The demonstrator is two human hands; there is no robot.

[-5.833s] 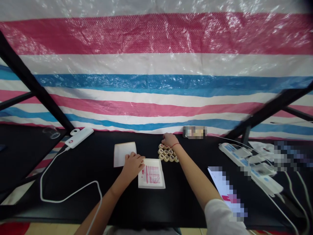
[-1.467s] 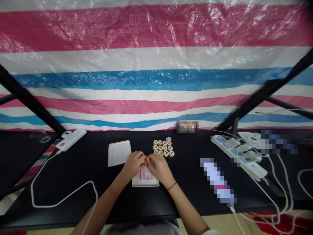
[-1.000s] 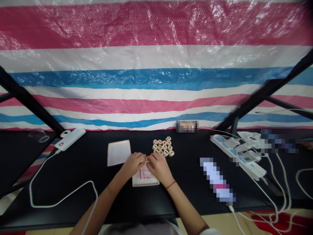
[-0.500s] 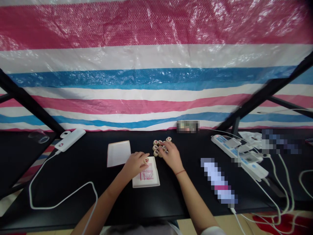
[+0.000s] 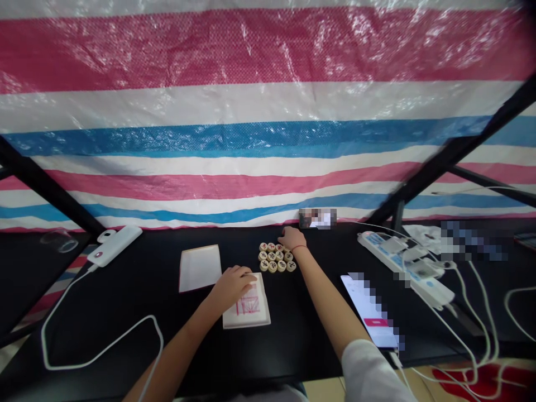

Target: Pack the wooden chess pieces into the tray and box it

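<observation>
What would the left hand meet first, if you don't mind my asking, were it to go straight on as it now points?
Probably the nearest round piece, just beyond the white tray at the left hand, though its height is hard to judge.

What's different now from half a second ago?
The right hand moved forward to the far side of the round pieces. The piece previously at the left hand no longer shows; whether it was released is unclear. The red-lined tray and plain tray stayed put.
</observation>
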